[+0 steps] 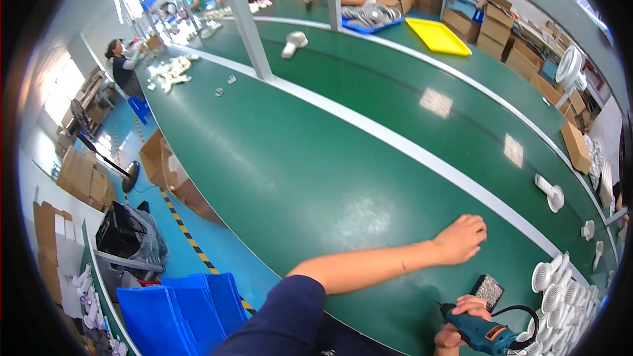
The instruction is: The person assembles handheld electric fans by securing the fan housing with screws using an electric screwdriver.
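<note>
My left hand (461, 240) reaches over the green work table, its fingers curled and the palm side hidden. Near the lower right, my right hand (469, 310) grips a teal electric screwdriver (489, 333), its thin bit pointing left and a black cord looping from its back end. Just beyond that hand lies a small black tray (498, 282) full of tiny silvery pieces, likely screws. Right of the tool, many white handheld fan parts (552, 296) with round ribbed heads are piled against the pale divider strip.
A pale strip (395, 145) runs along the green table (264, 158), with metal posts (245, 23) rising from it. Loose white parts (173, 72) and a yellow tray (438, 36) lie farther off. Blue bins (178, 310) stand at lower left. Other people work at the far end.
</note>
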`<state>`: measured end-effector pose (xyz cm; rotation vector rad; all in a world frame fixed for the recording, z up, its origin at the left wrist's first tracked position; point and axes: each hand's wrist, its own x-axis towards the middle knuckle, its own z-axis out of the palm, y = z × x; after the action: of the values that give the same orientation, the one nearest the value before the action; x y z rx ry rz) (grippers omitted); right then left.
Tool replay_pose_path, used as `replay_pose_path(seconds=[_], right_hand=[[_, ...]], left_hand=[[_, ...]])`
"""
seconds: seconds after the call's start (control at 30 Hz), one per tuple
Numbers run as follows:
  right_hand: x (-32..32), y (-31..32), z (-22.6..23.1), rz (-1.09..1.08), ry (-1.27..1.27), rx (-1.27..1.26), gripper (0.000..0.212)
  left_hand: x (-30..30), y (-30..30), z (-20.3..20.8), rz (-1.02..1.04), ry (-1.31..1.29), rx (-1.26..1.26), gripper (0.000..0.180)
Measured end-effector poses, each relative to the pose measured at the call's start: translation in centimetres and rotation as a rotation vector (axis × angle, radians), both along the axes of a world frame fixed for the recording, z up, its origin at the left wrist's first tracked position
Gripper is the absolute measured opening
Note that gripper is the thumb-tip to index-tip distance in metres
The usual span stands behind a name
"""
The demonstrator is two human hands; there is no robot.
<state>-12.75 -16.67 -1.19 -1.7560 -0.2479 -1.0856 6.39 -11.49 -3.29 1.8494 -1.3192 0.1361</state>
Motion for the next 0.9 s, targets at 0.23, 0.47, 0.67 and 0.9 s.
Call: replay_pose_path(seconds=[0.23,0.47,0.67,0.9], right_hand=[[1.8,0.6,0.4,0.048,-0.074,0.230,0.057],[0.7,-0.3,-0.4,0.213,-0.194,0.199,0.056],[-2.9,-5.7,0.5,0.577,0.181,0.060,0.036],[-5.6,0.0,2.7,0.482,0.320,0.090,0.036]], left_hand=[[10.6,6.2,3.0,0.132,0.352,-0.044,0.043],[35.6,32.0,3.7,1.392,-0.365,0.502,0.026],[40.6,41.5,2.7,1.669,-0.182,0.558,0.039],[45.7,43.4,-0.3,1.550,-0.212,0.575,0.023]])
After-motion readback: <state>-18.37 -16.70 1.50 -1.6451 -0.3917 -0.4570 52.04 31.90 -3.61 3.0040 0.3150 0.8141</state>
